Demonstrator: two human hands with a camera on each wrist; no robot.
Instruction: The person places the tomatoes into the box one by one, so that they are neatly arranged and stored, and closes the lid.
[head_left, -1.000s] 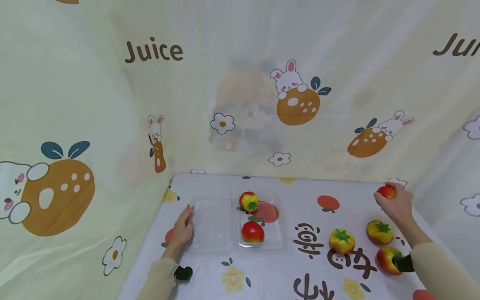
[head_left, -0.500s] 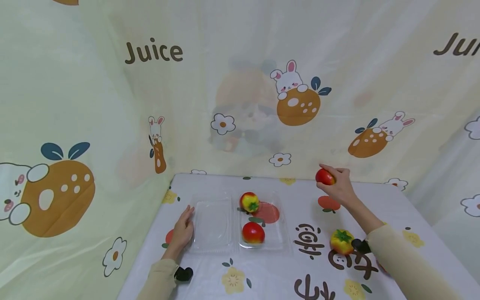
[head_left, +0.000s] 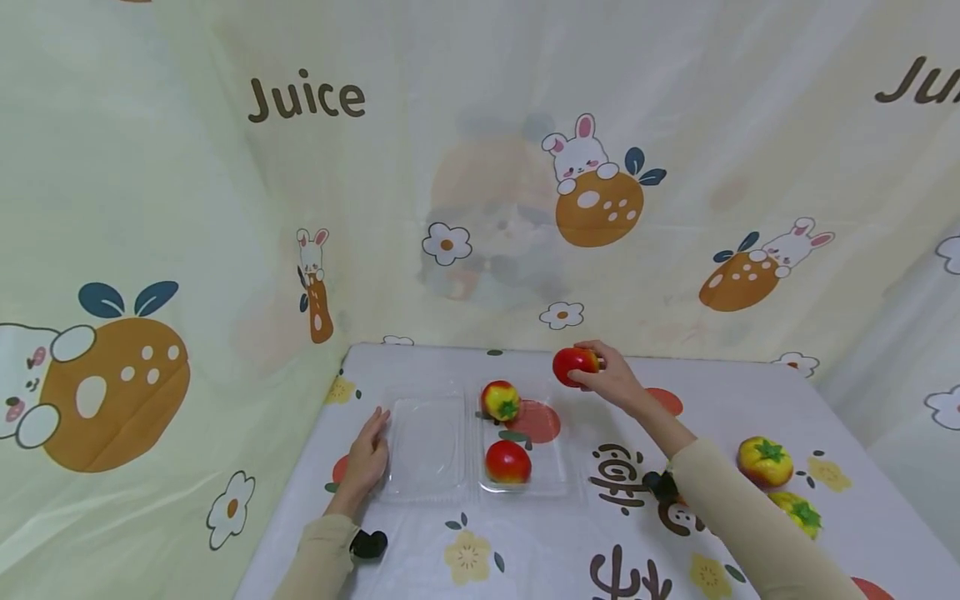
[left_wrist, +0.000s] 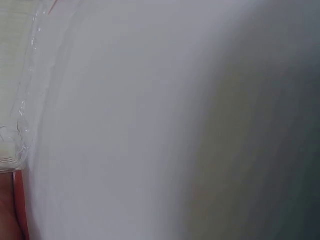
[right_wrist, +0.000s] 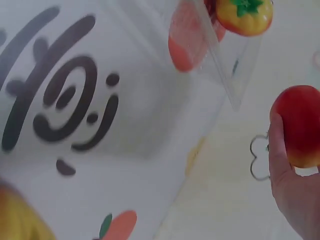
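Observation:
Above the far right corner of a clear plastic clamshell box, my right hand grips a red-and-yellow fruit between thumb and fingers. The right wrist view shows this fruit with its red side toward the camera. Inside the box's right half lie two similar fruits: one at the back with its green star-shaped top showing, one in front red side up. My left hand rests along the left edge of the box's other half, fingers extended. Little of that hand shows in the left wrist view.
To the right on the table lie a yellow-red fruit with a green top and another fruit partly behind my right sleeve. The white printed tablecloth covers the table. A hanging printed curtain stands behind and at the sides.
My right hand has carried the fruit leftward from the far right of the table to above the box's far right corner. The left hand and the box stay in place.

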